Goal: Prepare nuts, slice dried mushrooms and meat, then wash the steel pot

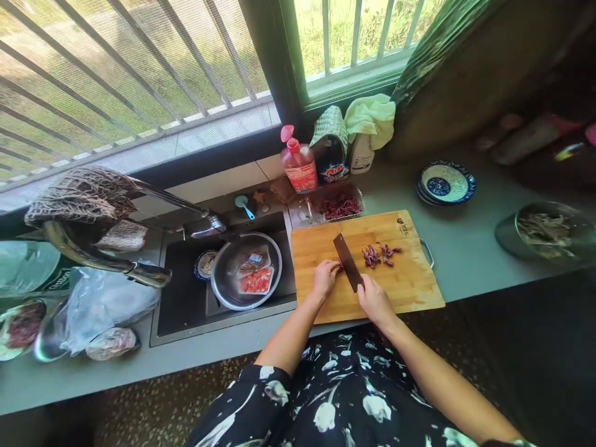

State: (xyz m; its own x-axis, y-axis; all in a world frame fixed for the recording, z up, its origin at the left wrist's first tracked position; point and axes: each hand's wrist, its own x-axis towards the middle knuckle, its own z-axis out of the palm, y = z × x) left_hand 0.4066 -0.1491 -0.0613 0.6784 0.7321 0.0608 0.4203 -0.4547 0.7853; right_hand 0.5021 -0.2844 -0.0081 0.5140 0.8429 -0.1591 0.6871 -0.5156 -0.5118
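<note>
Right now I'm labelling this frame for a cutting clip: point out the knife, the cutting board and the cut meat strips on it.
knife (347, 259), head view, middle of the blade.
cutting board (410, 285), head view, bare wood at right.
meat strips (378, 254), head view, centre of the pile.

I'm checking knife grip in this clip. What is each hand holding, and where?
The right hand grips the cleaver by its handle; the left hand pins meat on the cutting board.

Cutting board (405, 282): pale wood, matt, visible grain. Knife (347, 262): dark dull metal blade. Bowl (223, 292) in the sink (179, 298): shiny steel; sink matt dark. Counter (465, 248): smooth grey, matt. Bottle (299, 164): glossy red plastic. Cloth (371, 118): soft pale green fabric.
</note>
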